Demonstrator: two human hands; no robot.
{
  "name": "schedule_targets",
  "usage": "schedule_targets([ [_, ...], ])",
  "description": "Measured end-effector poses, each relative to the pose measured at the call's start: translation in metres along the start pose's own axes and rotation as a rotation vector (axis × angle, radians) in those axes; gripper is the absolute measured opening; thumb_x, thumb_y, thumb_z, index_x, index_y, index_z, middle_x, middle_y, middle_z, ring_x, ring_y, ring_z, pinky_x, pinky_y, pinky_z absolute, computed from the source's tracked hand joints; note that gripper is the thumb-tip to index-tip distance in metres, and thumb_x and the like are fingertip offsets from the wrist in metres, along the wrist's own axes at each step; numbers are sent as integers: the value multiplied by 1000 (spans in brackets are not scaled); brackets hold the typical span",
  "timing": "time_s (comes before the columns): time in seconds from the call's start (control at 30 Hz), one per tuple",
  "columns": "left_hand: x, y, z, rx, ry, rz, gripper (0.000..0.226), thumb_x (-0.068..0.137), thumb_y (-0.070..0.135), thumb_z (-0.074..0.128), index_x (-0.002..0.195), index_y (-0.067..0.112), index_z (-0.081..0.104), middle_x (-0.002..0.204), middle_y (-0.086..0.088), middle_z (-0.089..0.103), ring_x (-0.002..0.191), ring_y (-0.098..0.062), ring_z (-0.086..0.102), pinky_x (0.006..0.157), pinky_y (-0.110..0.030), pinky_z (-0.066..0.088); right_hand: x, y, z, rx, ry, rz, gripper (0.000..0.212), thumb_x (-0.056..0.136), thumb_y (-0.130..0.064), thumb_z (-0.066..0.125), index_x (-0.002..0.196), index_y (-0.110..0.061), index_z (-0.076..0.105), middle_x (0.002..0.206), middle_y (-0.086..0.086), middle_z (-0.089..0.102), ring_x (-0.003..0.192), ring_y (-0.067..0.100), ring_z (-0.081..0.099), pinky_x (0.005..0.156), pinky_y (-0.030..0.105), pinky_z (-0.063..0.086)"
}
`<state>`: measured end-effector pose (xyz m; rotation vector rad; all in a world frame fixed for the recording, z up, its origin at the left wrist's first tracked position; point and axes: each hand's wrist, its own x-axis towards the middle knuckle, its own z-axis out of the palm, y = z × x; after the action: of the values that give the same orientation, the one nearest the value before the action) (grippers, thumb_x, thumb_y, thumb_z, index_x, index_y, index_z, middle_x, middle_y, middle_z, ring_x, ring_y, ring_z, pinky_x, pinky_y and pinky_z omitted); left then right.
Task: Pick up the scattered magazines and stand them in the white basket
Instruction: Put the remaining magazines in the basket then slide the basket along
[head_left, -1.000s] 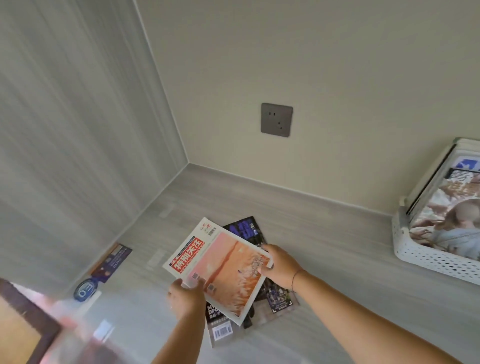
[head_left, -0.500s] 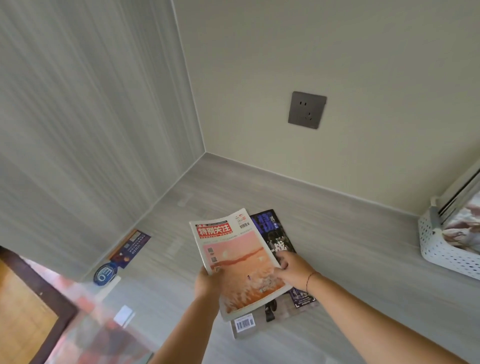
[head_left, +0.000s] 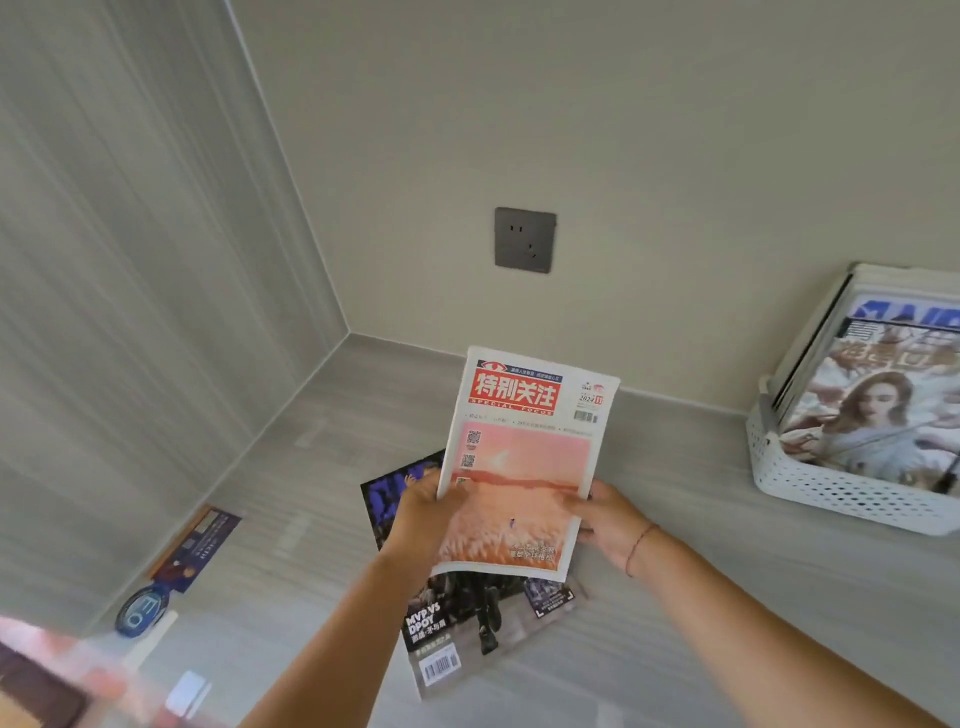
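Fingers (head_left: 460, 493) of the left hand (head_left: 423, 519) and right hand (head_left: 610, 519) pinch the pink magazine (head_left: 524, 457) by its lower side edges, holding it upright over the middle of the counter (head_left: 675, 571). It looks thin and floppy, so it may buckle or catch on the rim of the white basket (head_left: 831, 499) at the right end.

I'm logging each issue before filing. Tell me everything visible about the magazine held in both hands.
The pink-covered magazine is thin paper, bowed, cover facing the camera, title upward. White characters on a red banner, SPECIAL FOCUS beneath, a barcode top right, QR codes at left. The left hand and right hand grip its side edges, above a dark magazine.
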<state>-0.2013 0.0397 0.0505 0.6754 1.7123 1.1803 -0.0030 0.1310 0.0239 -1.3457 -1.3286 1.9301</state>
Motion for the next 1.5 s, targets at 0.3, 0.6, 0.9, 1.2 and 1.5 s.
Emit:
schedule_targets([
  [0.3,17,50,129,195,-201,130,19,87,13,61,86,25,75,85,2,76,71,-12,67,73,-30,56,-54,-25,-150,-133,400,-186,10,81,-18,69,91,-19,68,96,3,72,97,24,66,78,28,52],
  [0.6,14,115,287,243,-209,322,8,77,13,71,78,20,75,59,18,66,49,2,60,46,-7,44,-96,-55,-296,-355,764,-240,18,89,-16,55,90,-1,66,82,22,65,73,29,56,66,31,47],
  [0.9,25,141,372,199,-180,392,11,83,16,67,80,24,75,70,15,69,68,-7,65,61,-21,54,-100,-92,-370,-315,883,-384,12,89,-13,55,87,-11,67,74,4,63,70,22,57,72,38,54],
  [1.2,39,107,399,300,-140,258,8,78,17,70,84,17,75,74,5,72,67,-13,67,60,-27,55,-77,-49,-391,-254,847,-223,12,89,-12,55,83,-11,66,77,11,68,77,28,65,83,43,57],
  [1.5,50,84,406,373,-49,203,17,72,22,77,77,17,62,82,-1,72,76,-22,70,70,-38,59,-60,-25,-395,-211,899,-129,2,87,-13,59,87,-13,57,79,1,67,81,24,68,82,42,57],
])
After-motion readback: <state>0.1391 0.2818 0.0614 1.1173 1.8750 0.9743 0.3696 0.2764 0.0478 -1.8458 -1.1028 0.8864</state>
